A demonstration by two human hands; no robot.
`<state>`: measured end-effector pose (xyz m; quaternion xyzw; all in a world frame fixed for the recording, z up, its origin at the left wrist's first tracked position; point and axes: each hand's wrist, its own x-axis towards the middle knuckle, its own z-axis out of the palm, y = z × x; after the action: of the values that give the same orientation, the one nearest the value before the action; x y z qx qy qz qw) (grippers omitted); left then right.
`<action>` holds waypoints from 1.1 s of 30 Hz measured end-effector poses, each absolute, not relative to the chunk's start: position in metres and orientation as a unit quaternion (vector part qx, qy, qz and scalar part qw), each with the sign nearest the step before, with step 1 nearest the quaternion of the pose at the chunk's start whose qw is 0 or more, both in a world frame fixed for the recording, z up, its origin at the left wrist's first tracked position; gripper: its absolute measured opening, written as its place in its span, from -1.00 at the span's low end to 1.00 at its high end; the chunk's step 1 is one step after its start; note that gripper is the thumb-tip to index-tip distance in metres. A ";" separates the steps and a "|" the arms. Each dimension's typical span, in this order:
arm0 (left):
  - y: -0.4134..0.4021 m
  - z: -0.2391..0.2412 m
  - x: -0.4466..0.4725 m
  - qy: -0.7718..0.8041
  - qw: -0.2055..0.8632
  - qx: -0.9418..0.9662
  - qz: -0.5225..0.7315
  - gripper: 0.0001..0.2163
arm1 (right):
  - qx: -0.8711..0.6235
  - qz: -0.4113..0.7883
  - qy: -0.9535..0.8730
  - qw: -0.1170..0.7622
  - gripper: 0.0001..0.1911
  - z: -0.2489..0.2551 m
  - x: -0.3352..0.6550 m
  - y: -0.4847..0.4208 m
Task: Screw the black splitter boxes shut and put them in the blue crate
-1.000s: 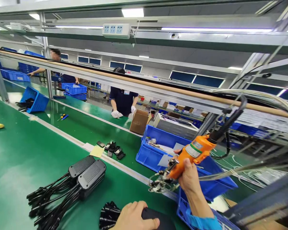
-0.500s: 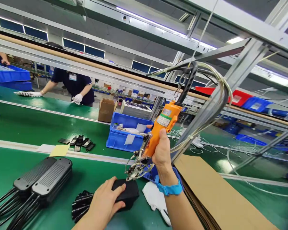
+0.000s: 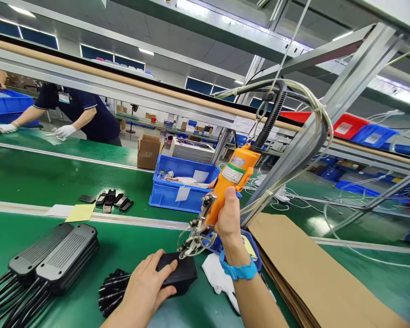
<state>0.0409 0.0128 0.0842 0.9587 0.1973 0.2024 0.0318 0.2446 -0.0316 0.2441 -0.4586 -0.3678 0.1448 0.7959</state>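
Note:
My right hand (image 3: 229, 214) is wrapped round an orange hanging screwdriver (image 3: 235, 175), a powered tool with a metal tip assembly (image 3: 194, 239). The tool slants down to the left, its tip at the top of a black box-shaped housing (image 3: 182, 278). With thumb and fingers closed over that housing, my left hand (image 3: 152, 282) grips it on the green bench (image 3: 187, 314). A bundle of black ribbed cables (image 3: 112, 291) lies left of the housing, partly behind my left wrist. Whether the tip sits in a screw is too small to tell.
Stacked grey-topped housings (image 3: 66, 255) with black cables lie at left. Small black parts (image 3: 114, 200) sit near a blue bin (image 3: 172, 196). A white glove (image 3: 218, 275) and cardboard sheets (image 3: 314, 264) are at right. A metal post (image 3: 314, 123) rises beside the tool. A gloved co-worker (image 3: 85, 111) leans over the far bench.
The view has shifted slightly. Both hands keep their grips, and the screwdriver's tip stays at the housing's top. Across the bench, the co-worker has leaned over and moved left.

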 end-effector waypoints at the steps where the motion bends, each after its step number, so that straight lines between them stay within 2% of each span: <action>1: 0.013 0.081 0.040 0.196 0.030 0.958 0.207 -0.45 | -0.460 0.148 -0.369 0.794 -0.37 0.243 0.244 -0.031; 13: 0.007 0.089 0.043 0.220 0.075 0.953 0.193 -0.43 | -0.437 0.173 -0.362 0.805 -0.39 0.228 0.239 -0.044; 18: -0.002 0.110 0.045 0.272 0.121 0.944 0.140 -0.46 | -0.452 0.094 -0.335 0.821 -0.28 0.264 0.231 -0.059; 24: -0.001 0.116 0.040 0.256 0.116 0.949 0.142 -0.46 | -0.450 0.019 -0.367 0.814 -0.34 0.310 0.230 -0.076; 30: 0.002 0.113 0.040 0.245 0.097 0.952 0.155 -0.53 | -0.468 0.091 -0.369 0.798 -0.34 0.274 0.229 -0.071; 33: 0.001 0.112 0.040 0.242 0.100 0.952 0.160 -0.55 | -0.476 0.080 -0.367 0.795 -0.36 0.255 0.229 -0.068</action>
<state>0.0399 0.0015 0.1120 0.9518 0.2420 0.1595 0.1000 0.2288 -0.0682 0.2550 -0.4761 -0.3675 0.0804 0.7949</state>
